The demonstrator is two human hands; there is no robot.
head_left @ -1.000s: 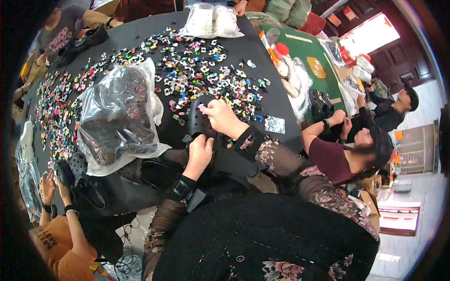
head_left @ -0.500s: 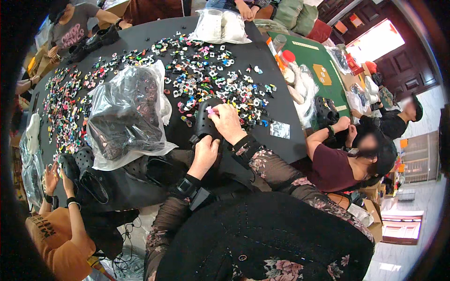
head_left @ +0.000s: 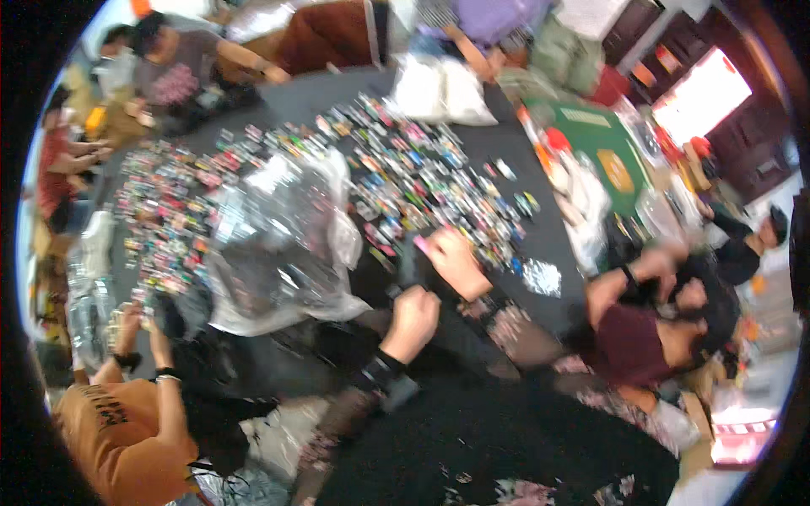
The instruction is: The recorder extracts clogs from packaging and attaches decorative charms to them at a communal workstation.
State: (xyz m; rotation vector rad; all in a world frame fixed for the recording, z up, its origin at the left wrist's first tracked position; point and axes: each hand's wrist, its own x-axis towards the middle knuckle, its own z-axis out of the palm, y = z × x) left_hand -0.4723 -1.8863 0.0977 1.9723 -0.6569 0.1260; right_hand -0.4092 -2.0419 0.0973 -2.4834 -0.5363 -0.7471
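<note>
Black rounded clog-style shoe, blurred, lies ahead of the left hand and just left of the right hand. The left is curled at its near end, grip unclear; the right's fingers pinch a small bright-pink charm at the shoe's upper surface

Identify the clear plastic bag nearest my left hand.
The clear plastic bag with dark contents, left of your bare left hand; the white-filled bag and the shiny bag at far left lie farther.

Black top; sheer floral sleeves; black left wristband.
</note>
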